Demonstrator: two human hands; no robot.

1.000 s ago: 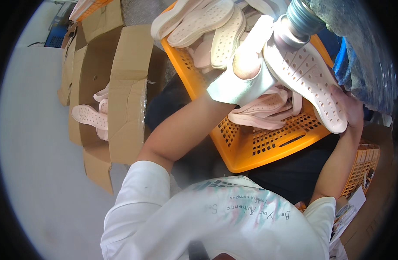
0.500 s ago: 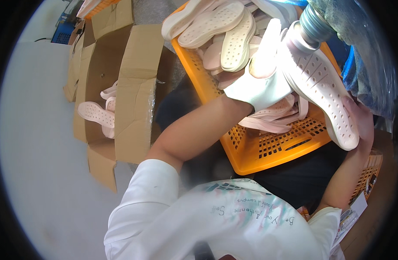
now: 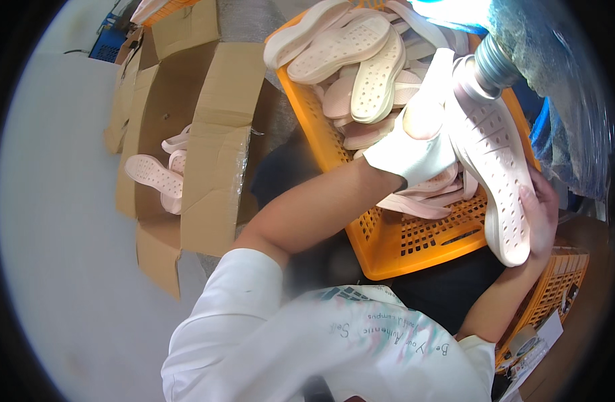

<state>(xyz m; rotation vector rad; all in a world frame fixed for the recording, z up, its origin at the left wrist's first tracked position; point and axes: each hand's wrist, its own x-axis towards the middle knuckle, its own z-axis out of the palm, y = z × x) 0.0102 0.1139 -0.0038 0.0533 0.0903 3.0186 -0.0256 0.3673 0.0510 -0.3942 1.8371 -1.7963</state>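
While between two hands, one sole

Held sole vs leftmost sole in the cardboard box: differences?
The held sole is in the right hand; the box sole is unheld.
In view, the held sole runs steeply; the box sole lies nearer sideways, its right end behind a flap.
Both are pale and perforated.

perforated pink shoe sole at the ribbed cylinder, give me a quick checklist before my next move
1. Right hand on perforated pink shoe sole: ok, gripping near its lower end.
2. Left hand gripping it: cannot tell, fingertips hidden or washed out.
3. Holed face toward the camera: ok.
4. Sole's upper end touching ribbed cylinder: cannot tell, they overlap in view.
5. Orange crate rim uncovered: not ok, another sole overlaps it upper left.
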